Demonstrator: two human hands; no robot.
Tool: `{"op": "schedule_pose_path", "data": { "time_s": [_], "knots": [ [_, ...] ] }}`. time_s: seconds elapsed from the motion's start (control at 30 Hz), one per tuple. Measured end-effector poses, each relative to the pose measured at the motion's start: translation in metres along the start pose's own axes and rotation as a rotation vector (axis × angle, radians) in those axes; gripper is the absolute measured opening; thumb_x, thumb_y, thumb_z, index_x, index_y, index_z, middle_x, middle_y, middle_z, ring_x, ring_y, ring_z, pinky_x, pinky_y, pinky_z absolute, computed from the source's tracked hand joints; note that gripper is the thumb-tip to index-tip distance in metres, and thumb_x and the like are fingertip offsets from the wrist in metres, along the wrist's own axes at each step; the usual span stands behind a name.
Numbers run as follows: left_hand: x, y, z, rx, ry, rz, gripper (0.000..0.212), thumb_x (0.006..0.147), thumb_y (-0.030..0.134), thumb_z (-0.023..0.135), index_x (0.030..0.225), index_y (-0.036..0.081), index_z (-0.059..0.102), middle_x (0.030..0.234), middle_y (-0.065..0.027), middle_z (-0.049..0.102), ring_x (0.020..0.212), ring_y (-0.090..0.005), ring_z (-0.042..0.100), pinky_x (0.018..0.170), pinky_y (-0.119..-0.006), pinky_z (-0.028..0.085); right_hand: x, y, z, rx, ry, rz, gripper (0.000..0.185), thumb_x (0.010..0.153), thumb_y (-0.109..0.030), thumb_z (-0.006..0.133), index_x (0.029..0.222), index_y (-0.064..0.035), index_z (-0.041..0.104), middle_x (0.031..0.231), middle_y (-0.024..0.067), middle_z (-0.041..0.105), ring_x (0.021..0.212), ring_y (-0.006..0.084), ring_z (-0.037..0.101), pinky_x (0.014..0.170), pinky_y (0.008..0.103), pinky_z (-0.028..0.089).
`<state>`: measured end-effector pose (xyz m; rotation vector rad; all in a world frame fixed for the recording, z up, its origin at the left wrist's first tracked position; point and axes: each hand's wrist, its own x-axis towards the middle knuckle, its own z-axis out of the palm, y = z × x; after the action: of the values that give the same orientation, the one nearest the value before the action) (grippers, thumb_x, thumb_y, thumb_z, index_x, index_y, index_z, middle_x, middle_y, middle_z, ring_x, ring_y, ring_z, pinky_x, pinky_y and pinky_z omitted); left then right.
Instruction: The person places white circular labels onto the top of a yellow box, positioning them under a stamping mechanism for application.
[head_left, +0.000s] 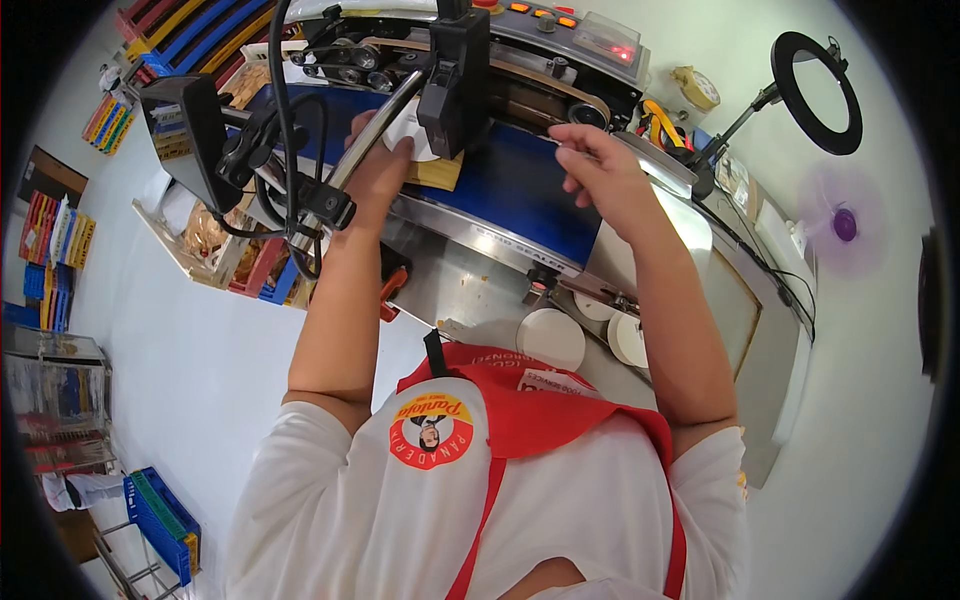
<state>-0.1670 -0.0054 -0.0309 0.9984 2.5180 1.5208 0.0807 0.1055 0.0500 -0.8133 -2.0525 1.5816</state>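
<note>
My left hand (384, 166) reaches over the blue conveyor belt (517, 184) of a band sealer. Its thumb rests on a white round disc (426, 144), with the fingers partly behind it. Under and beside the disc lies a yellowish-brown flat packet (437, 174); whether the disc is part of it, I cannot tell. A metal bar and a black clamp cover part of this hand. Over the belt's right end is my right hand (600, 176), fingers loosely curled and apart, with nothing visible between them.
Rollers and a drive band (551, 84) run behind the belt. White discs (551, 339) lie on the metal surface in front. Crates of packed goods (217, 232) stand at left. A ring light (778, 94) and a spinning purple fan (844, 223) are at right.
</note>
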Motion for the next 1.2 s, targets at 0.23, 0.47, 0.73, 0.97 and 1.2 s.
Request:
{"op": "schedule_pose_path", "data": {
  "time_s": [0.23, 0.47, 0.73, 0.97, 1.2],
  "knots": [
    [-0.081, 0.034, -0.036, -0.191, -0.075, -0.167, 0.068, 0.072, 0.015, 0.064, 0.131, 0.003, 0.031, 0.111, -0.0182, 0.052, 0.107, -0.0285, 0.05, 0.091, -0.036, 0.039, -0.051, 0.019, -0.005, 0.135, 0.01, 0.021, 0.026, 0.087, -0.016, 0.055, 0.111, -0.0067, 0.056, 0.085, -0.0019, 0.052, 0.066, 0.0057, 0.05, 0.054, 0.0194, 0.043],
    [-0.169, 0.075, -0.06, -0.491, -0.639, -0.103, 0.06, 0.077, 0.008, 0.065, 0.13, 0.001, 0.037, 0.116, -0.0113, 0.05, 0.111, -0.0193, 0.047, 0.092, -0.031, 0.038, -0.098, 0.038, 0.039, -0.367, 0.064, -0.409, 0.035, 0.078, -0.019, 0.062, 0.107, 0.0002, 0.053, 0.099, 0.014, 0.054, 0.09, 0.0305, 0.054, 0.076, 0.0376, 0.045],
    [-0.165, 0.094, -0.022, -0.422, -0.916, 0.302, 0.062, 0.07, 0.009, 0.072, 0.125, 0.003, 0.045, 0.111, -0.0132, 0.053, 0.105, -0.0239, 0.05, 0.09, -0.03, 0.039, -0.154, 0.049, -0.026, -0.115, 0.136, -0.065, 0.023, 0.077, -0.004, 0.063, 0.097, -0.0011, 0.053, 0.093, 0.0057, 0.055, 0.088, 0.0153, 0.056, 0.071, 0.0257, 0.046],
    [-0.149, 0.091, -0.019, -0.468, -0.925, 0.274, 0.061, 0.075, 0.004, 0.066, 0.13, 0.002, 0.039, 0.124, -0.0119, 0.049, 0.113, -0.0192, 0.047, 0.095, -0.029, 0.035, -0.199, 0.097, -0.108, -0.056, 1.094, -0.018, 0.022, 0.082, -0.006, 0.057, 0.104, -0.0065, 0.056, 0.092, 0.002, 0.057, 0.079, 0.0096, 0.054, 0.071, 0.0226, 0.046],
    [-0.117, 0.108, -0.018, -0.759, -0.644, 0.062, 0.063, 0.08, 0.0, 0.048, 0.138, 0.002, 0.022, 0.136, -0.0149, 0.036, 0.122, -0.0201, 0.039, 0.1, -0.03, 0.03, -0.182, 0.213, -0.125, -0.559, 0.929, 0.267, 0.026, 0.077, -0.008, 0.059, 0.102, -0.0026, 0.057, 0.081, 0.012, 0.057, 0.074, 0.0248, 0.056, 0.066, 0.0342, 0.045]
  ]
}}
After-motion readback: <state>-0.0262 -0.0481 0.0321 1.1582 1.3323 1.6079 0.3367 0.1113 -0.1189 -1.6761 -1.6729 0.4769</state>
